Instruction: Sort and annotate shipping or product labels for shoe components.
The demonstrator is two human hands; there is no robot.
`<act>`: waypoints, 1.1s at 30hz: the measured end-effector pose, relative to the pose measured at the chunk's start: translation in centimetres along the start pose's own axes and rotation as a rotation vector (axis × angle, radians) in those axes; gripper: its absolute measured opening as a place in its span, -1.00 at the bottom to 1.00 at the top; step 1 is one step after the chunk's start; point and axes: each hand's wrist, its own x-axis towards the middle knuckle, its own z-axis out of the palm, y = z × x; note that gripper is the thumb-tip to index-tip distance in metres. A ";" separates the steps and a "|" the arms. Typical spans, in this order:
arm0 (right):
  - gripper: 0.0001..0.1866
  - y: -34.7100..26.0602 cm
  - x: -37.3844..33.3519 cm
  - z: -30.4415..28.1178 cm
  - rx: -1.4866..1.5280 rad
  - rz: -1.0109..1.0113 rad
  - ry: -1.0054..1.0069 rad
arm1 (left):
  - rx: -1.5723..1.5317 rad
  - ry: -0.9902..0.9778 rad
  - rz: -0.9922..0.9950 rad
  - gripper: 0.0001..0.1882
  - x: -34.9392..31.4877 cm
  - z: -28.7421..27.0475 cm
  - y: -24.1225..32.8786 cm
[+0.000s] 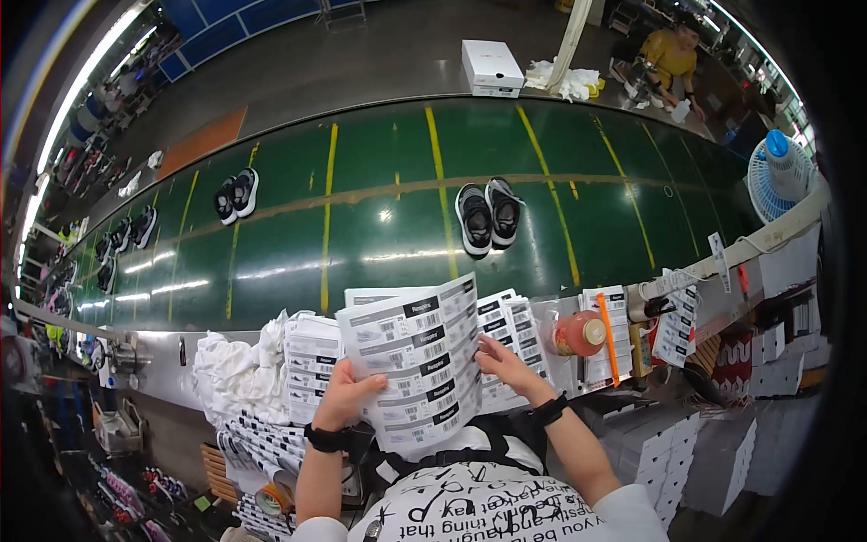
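Curving, thin paper sheets [417, 366] sit clamped in the left hand [348, 394], grip unclear for the right hand [508, 367].

My 2 forearms come up from below, reaching forward in front of my torso. My left forearm [318, 483] rises nearly upright, and my left hand [348, 396] is closed in a grip, its thumb [368, 386] lying across the near side and pointing right, the other fingers mostly hidden. My right forearm [580, 452] slants up and to the left. My right hand [511, 369] sits slightly higher than the left, fingers partly bent and their tips aimed left; how firmly they press, I cannot tell. Each wrist wears 1 black band [548, 411].
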 end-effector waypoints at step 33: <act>-0.44 -5.4 -7.4 5.6 0.541 -0.072 -0.806 | -0.276 0.173 0.239 -0.71 -15.0 -1.5 -2.5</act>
